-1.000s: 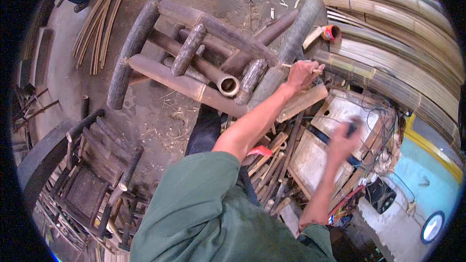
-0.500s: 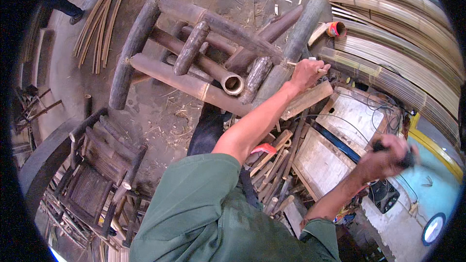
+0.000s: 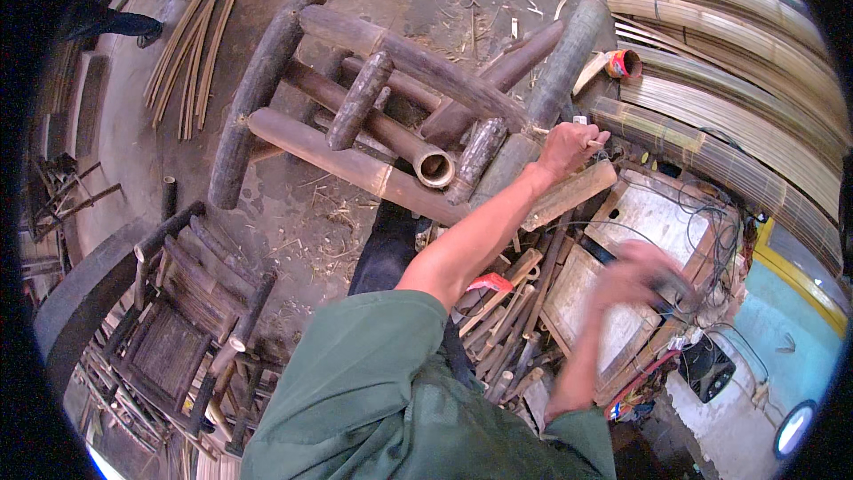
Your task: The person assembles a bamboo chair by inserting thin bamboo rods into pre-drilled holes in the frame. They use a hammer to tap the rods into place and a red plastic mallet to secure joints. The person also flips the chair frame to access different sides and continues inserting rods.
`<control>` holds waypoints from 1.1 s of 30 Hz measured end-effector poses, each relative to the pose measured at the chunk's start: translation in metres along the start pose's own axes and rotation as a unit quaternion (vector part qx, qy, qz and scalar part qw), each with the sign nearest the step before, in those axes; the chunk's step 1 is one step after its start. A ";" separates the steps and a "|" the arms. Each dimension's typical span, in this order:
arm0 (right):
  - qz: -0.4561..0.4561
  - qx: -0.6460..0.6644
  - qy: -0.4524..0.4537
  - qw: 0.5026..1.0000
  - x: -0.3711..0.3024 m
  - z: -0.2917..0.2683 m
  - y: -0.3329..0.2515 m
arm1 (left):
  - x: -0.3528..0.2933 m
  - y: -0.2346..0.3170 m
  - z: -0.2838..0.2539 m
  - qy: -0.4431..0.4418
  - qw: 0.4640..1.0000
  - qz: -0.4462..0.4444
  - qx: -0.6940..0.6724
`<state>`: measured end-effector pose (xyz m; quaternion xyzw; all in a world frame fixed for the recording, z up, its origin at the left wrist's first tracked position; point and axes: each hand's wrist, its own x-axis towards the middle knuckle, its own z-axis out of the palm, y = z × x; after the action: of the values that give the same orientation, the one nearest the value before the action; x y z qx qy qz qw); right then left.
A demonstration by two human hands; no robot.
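Observation:
A frame of thick dark bamboo poles [image 3: 338,144] lies across the floor before me, a short open-ended pole jutting from it. My left hand [image 3: 569,151] is closed at its right end, beside the upright greyish pole [image 3: 571,53]. A thin pale bamboo peg [image 3: 538,131] shows in its grip, its tip against the joint. My right hand [image 3: 629,277] is smeared by motion to the right, over the white boards. It is closed round a dark tool [image 3: 673,292] too blurred to name.
Bundles of split bamboo [image 3: 729,107] lie at the right, with an orange can [image 3: 625,64] beside them. Bamboo offcuts [image 3: 511,329] and a white board [image 3: 662,213] with cables lie below. A dark bamboo chair [image 3: 182,329] stands at the left. Someone's legs [image 3: 133,0] show far left.
My right hand has swung left and slightly up, carrying the dark tool nearer my left hand. The left hand keeps its place at the joint. The whole view has shifted slightly.

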<state>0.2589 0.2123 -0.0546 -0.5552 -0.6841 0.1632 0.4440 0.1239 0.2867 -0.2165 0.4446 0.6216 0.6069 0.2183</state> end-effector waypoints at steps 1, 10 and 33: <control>0.058 -0.113 -0.093 0.988 -0.041 0.012 0.028 | 0.000 0.003 0.001 -0.007 1.000 0.007 0.000; -0.044 0.085 0.048 0.994 0.058 -0.017 -0.052 | -0.002 -0.009 -0.007 -0.014 1.000 0.002 -0.001; 0.031 0.056 -0.034 0.997 0.031 0.013 -0.024 | -0.008 -0.032 -0.005 -0.004 1.000 -0.003 0.017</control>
<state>0.2341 0.2354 -0.0314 -0.5447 -0.6711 0.2336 0.4453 0.1142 0.2816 -0.2485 0.4493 0.6318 0.5939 0.2151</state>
